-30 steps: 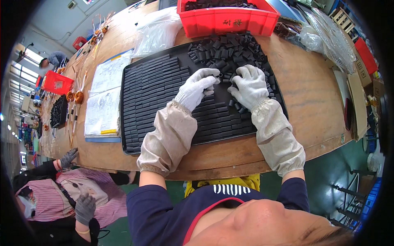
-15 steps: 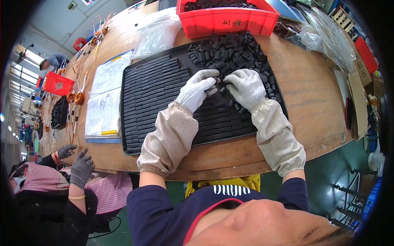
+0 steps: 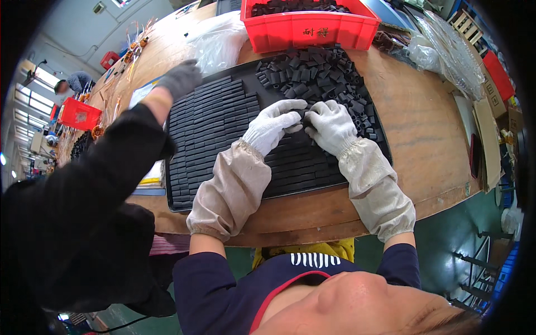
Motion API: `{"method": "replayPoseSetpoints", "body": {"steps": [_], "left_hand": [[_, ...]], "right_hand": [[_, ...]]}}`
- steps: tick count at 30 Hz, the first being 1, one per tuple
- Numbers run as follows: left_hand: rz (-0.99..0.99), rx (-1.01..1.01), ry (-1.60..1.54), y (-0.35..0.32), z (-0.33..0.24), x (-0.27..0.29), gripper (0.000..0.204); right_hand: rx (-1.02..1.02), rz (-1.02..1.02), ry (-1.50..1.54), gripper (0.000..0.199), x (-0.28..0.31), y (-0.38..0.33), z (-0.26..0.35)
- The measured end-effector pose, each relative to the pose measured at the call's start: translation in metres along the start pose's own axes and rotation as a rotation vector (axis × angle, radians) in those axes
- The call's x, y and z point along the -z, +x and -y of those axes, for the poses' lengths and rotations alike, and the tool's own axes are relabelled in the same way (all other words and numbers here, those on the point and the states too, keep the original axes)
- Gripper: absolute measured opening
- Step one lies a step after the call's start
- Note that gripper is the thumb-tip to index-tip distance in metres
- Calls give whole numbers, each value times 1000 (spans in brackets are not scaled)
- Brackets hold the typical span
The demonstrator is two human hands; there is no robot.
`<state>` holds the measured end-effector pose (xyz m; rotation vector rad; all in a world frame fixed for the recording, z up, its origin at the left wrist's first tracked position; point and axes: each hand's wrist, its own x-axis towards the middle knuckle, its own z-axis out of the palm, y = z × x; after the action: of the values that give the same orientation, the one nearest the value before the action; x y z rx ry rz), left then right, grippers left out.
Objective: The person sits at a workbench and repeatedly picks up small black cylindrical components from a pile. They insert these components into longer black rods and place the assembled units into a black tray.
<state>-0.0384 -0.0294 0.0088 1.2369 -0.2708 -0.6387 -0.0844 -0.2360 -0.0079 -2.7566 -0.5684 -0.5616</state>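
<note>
My left hand (image 3: 272, 125), in a white knit glove, is closed in a pinch at a short black tube (image 3: 302, 113). Facing it, my right hand (image 3: 334, 127), gloved alike, has its fingertips closed on the same spot, largely covering the piece. Both hands hover over a black tray (image 3: 250, 71). On its left side and along the near edge, black tubes (image 3: 206, 125) lie end to end in tight rows. A loose heap of short black tubes (image 3: 312, 72) fills the far right of the tray.
Beyond the tray stands a red bin (image 3: 312, 32) of black pieces. A co-worker's grey-gloved hand (image 3: 181, 78) reaches over the tray's far-left corner, beside a clear plastic bag (image 3: 218, 47). Papers (image 3: 149, 180) lie left of the tray; plastic packaging (image 3: 446, 50) lies far right.
The co-worker's arm has swung up from the lower left to the tray's far-left corner, covering most of the papers. My hands have drawn slightly nearer each other, fingertips a little lower.
</note>
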Motion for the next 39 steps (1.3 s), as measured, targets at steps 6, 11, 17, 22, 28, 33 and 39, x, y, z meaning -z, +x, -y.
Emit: {"method": "replayPoseSetpoints", "body": {"steps": [6, 11, 17, 22, 28, 33, 39], "left_hand": [[-35, -13, -1, -2, -3, -6, 38], [-116, -33, 157, 2, -3, 3, 39], [34, 132, 32, -3, -6, -1, 36], [-34, -31, 367, -1, -4, -9, 41], [-64, -82, 490, 1, -2, -7, 38], [-137, -100, 443, 0, -4, -2, 31], [-85, -74, 512, 0, -4, -2, 31]], "right_hand": [[-15, -28, 18, 23, 6, 2, -2], [21, -378, 277, 21, -7, 6, -8], [137, -408, 211, 32, 6, 8, -3], [84, -423, 232, 25, 5, 8, -7], [83, -379, 225, 24, 7, 7, -3], [-318, -300, 782, 22, 1, 6, -4], [-294, -183, 996, 16, 1, 6, -10]]}}
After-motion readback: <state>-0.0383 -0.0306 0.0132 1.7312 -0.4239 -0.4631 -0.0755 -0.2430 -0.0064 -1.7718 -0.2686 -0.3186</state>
